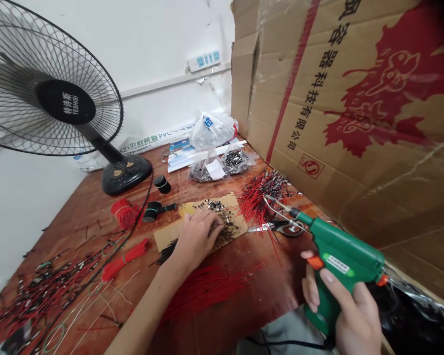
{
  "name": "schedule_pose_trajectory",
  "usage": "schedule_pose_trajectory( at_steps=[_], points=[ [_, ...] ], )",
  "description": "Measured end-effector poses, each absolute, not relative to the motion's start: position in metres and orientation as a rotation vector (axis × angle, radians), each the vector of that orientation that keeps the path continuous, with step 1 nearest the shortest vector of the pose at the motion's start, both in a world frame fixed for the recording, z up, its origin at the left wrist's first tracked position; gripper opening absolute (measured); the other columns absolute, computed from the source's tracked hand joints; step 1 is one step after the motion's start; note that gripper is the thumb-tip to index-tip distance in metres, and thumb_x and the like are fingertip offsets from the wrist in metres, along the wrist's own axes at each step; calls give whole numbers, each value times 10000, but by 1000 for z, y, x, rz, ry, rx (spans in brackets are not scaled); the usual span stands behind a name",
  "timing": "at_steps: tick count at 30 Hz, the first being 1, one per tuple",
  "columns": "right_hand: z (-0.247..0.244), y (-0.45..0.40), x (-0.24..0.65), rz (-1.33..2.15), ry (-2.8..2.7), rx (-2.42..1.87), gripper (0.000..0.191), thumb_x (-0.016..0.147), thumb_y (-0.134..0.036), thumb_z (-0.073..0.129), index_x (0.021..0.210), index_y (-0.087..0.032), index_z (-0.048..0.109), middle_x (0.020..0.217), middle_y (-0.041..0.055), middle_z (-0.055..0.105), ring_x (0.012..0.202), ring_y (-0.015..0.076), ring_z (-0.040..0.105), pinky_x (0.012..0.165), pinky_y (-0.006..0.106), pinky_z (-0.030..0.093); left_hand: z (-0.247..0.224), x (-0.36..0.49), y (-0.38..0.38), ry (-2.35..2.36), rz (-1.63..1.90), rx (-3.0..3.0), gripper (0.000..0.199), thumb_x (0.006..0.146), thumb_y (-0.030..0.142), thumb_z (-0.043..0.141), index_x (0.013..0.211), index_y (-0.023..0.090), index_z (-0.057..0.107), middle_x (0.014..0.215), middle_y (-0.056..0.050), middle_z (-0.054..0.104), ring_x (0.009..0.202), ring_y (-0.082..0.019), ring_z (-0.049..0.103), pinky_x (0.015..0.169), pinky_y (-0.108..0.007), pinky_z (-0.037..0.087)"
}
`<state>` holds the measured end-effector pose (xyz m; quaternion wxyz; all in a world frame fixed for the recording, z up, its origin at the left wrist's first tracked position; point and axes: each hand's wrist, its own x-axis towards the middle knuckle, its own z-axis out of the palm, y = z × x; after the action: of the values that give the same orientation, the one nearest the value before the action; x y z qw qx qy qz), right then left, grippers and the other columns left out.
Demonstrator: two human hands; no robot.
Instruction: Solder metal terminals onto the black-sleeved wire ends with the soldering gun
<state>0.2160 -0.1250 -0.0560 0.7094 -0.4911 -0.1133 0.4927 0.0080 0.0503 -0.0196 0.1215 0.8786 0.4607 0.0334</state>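
Your left hand [198, 236] reaches over the cardboard [168, 234], fingers curled down at the small black parts [229, 229], though you can't tell from this view whether they pinch one. Your right hand [350, 305] is wrapped around the green gun [344, 246] at the cardboard's 4 o'clock, its tip angled toward 10 o'clock by the wire pile [253, 197]. Around the cardboard, you have the clear bags [198, 170] at 12 o'clock, scissors [290, 228] at 3, loose red wires [210, 291] at 6, and the fan [64, 101] at 10.
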Motion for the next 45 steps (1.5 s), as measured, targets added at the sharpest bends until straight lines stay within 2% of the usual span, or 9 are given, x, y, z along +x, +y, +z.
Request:
schedule_pose_trajectory(
  at_steps=[5,10,16,21,24,29,35,39,45],
  points=[
    [-58,-125,217,1106,-229,-1068,219,962,-315,616,1118,-162,633,543,15,533,636,171,561,500,250,371,-28,18,35,1280,174,2565,145,1007,307,528,945,225,630,994,1,672,968,-194,562,831,-375,300],
    [-59,-127,218,1145,-233,-1074,221,968,-298,603,1132,-153,638,533,-3,523,503,126,470,497,260,352,-35,17,32,1282,174,2673,191,1019,324,504,994,249,677,1031,-7,678,979,-204,558,820,-394,286],
    [-60,-128,220,1135,-269,-1080,241,973,-297,594,1158,-147,630,536,7,540,496,143,451,509,281,353,-38,13,31,1262,187,2731,195,1021,297,507,1002,275,700,999,13,698,942,-187,578,803,-399,277],
    [-60,-128,221,1133,-287,-1106,265,973,-328,599,1166,-149,628,536,12,531,558,158,490,513,268,360,-41,16,30,1308,195,2798,215,1030,294,479,984,231,680,947,-7,694,885,-193,565,805,-406,279],
    [-58,-129,221,1127,-304,-1143,283,968,-305,596,1204,-151,614,542,9,530,533,157,477,498,272,364,-41,17,28,1313,198,2813,234,1033,294,467,945,216,670,928,-15,687,880,-195,559,810,-406,282],
    [-56,-130,222,1141,-309,-1184,286,957,-311,596,1197,-156,611,549,3,520,492,155,462,470,278,368,-38,22,25,1319,143,2800,268,1039,316,448,938,231,681,952,-25,695,923,-202,571,811,-412,278],
    [-63,-129,224,1119,-378,-1138,250,949,-286,592,1148,-142,644,565,17,526,475,146,466,443,273,387,-8,-9,30,1550,167,2725,193,1006,365,524,1081,240,651,1069,-28,722,978,-210,619,809,-400,294],
    [-66,-129,226,1098,-421,-1158,254,953,-283,584,1156,-144,647,580,17,532,469,138,471,447,273,387,15,-59,33,1731,-123,2742,159,926,382,639,984,240,677,1036,-22,720,982,-262,633,768,-394,276],
    [-61,-128,223,1113,-394,-1177,214,957,-297,586,1115,-168,650,539,7,518,468,142,474,456,269,400,12,-82,23,1690,-282,2686,118,943,297,592,912,235,687,979,-12,726,958,-244,648,759,-380,265]
  ],
)
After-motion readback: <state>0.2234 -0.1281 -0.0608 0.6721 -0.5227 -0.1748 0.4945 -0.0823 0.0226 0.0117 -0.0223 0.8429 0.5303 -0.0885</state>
